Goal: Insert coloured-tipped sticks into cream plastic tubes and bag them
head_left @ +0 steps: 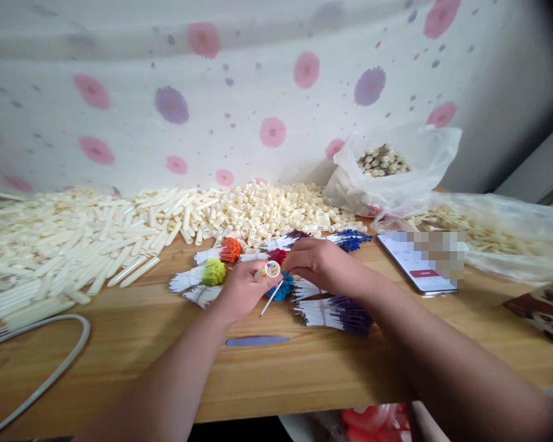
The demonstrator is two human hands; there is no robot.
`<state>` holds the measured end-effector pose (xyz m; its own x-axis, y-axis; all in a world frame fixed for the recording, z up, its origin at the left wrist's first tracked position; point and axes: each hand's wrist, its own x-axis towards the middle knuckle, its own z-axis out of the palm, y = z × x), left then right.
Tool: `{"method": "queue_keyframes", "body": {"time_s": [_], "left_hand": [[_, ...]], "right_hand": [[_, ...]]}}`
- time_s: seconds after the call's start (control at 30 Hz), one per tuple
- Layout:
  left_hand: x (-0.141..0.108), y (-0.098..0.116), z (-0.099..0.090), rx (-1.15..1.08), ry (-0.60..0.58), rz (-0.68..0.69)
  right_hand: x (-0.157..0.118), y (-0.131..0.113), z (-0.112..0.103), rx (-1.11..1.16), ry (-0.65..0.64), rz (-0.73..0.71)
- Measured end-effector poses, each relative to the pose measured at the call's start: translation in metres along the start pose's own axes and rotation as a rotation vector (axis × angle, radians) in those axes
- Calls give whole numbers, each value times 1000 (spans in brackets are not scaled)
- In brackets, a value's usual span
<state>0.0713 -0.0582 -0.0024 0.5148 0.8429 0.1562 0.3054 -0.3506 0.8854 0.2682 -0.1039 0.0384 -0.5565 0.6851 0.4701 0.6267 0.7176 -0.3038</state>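
My left hand point(246, 287) is closed around a cream plastic barrel point(268, 270), its open end showing several coloured tips inside. My right hand point(317, 265) is pinched just to the right of the barrel's mouth, its fingertips partly hidden. A thin white stick point(271, 298) with a dark tip slants down from these fingers. Around my hands lie bundles of white sticks with coloured ends: orange point(229, 250), yellow-green point(212, 272), red point(276, 256), light blue point(283, 288), dark blue point(350, 239) and purple point(350, 314). A flat purple strip point(258, 341) lies in front of my hands.
Cream tubes point(120, 236) and short slotted pieces point(267, 209) are heaped along the back and left. Behind on the right stand a plastic bag point(350, 178) of parts and a clear bag point(502, 239). A phone point(415, 261), a brown packet point(541, 310) and a white cable point(80, 344) lie around.
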Motion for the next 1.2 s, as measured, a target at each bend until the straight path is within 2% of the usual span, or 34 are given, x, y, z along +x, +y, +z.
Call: {"method": "queue_keyframes", "body": {"time_s": [0.2,0.43,0.57,0.8,0.87,0.93,1.03,1.13,1.2], "left_hand": [[-3,7,1,-80,-83,-57],[-3,4,-1,-78,-54,-19],[-3,3,0,-106,-45,-1],[-7,0,1,-256,-111,56],[-7,1,0,-229,-133,72],[-6,3,-2,-144,-122,99],[-4,7,-2,-5,22,126],[-2,8,-2,49,200,141],[-1,8,-2,70,248,165]], "right_hand": [[-6,2,9,47,63,52],[-8,1,13,227,308,228],[-7,-1,17,363,276,218],[-7,1,27,843,258,318],[-7,1,27,864,232,298],[-7,-2,23,792,239,273],[-11,-14,8,554,375,243],[-19,-34,-13,378,682,156],[-23,-49,-26,267,835,59]]}}
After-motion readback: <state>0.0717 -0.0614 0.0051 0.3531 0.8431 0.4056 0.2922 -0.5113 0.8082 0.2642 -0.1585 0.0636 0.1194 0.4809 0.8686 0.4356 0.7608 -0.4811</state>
